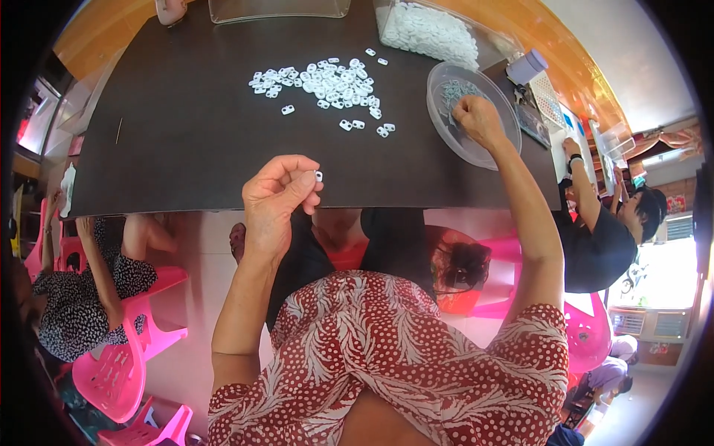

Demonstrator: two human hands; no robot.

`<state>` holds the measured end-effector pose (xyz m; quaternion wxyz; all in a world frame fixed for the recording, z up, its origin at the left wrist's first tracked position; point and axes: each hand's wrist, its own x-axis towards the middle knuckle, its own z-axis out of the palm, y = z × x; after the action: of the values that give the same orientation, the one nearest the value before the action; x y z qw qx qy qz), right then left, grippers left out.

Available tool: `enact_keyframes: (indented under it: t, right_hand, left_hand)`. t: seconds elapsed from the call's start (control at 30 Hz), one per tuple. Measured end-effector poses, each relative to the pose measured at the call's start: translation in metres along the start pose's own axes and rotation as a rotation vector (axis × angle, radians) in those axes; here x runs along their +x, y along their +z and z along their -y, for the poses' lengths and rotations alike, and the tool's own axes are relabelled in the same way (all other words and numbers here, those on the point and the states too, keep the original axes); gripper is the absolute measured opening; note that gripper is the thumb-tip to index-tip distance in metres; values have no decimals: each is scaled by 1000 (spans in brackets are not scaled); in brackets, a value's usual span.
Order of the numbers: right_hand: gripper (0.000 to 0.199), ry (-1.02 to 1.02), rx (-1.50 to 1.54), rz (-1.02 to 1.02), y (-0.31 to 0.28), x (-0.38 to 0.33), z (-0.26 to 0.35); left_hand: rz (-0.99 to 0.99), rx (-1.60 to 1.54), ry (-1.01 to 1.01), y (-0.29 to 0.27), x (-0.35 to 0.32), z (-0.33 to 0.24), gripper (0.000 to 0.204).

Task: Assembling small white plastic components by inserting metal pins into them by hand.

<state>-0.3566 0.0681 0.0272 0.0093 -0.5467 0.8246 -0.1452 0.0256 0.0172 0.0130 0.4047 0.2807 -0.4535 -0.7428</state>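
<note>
My left hand [279, 189] pinches 1 small white clip [319, 176] near me; my right hand [476, 119] is closed, fingertips inside the clear dish [446, 82] far right.

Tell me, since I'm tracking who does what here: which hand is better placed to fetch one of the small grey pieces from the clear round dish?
Probably the right hand: it is already inside the clear dish, on the grey pieces. The left hand is pinching a small white part.
</note>
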Motion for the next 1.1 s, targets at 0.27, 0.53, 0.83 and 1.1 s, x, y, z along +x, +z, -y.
enact_keyframes:
  t: [0.27,0.53,0.83,1.1]
  right_hand:
    - [13,-4,262,-165,-3,-3,-12]
    - [10,-214,28,-158,7,-7,-3]
    - [6,-387,-203,-181,14,-4,-2]
    - [9,-372,-11,-252,-2,-19,18]
  left_hand:
    - [6,-79,31,-4,-4,-1,13]
    - [15,-108,71,0,-8,2,16]
    - [-39,-122,18,0,-10,4,14]
    - [-8,-312,-84,1,-7,2,12]
